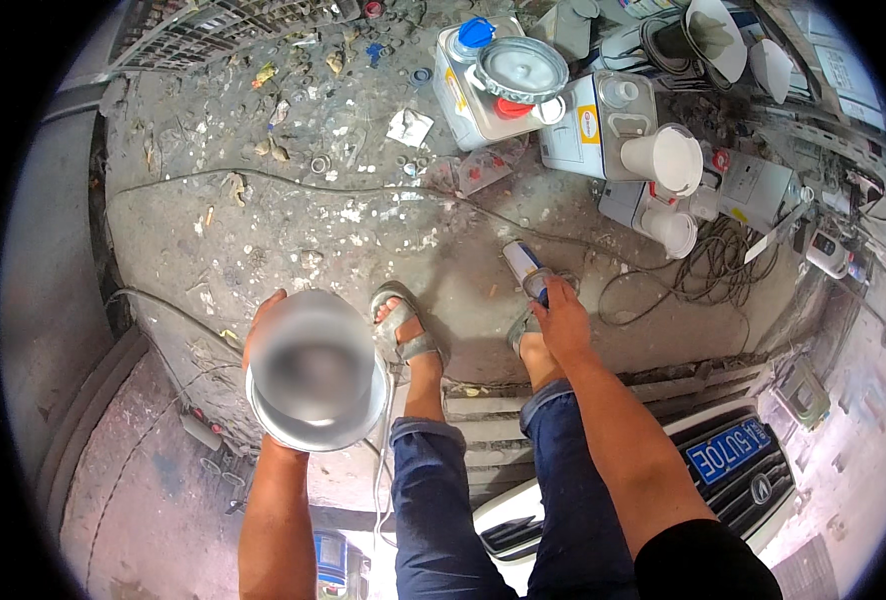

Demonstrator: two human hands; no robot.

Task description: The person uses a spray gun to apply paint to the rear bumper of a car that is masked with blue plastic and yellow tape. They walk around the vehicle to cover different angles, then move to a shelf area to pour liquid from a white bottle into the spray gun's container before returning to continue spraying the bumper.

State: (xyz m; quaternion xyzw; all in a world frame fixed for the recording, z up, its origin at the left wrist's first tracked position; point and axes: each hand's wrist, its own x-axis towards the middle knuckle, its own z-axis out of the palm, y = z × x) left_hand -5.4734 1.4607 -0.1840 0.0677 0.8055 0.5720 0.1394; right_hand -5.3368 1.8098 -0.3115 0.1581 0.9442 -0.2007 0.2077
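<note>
My left hand (261,325) is closed round the side of a round, silvery metal pot (368,410) with a wide rim. Its inside is blurred, so what is in it cannot be made out. Most of that hand is hidden behind the pot. My right hand (564,322) grips the near end of a slim cylindrical can (522,261) with a white, blue and orange surface. The can points away from me, tilted, above the floor by my right foot. Fingers cover its near end.
Large rectangular tins (575,140) stand at the far right, with a white cup (663,160) and lidded containers on them. A coiled hose (708,270) lies on the right. A cable (343,187) crosses the stained floor, strewn with scraps. Behind my legs is a car front (773,470).
</note>
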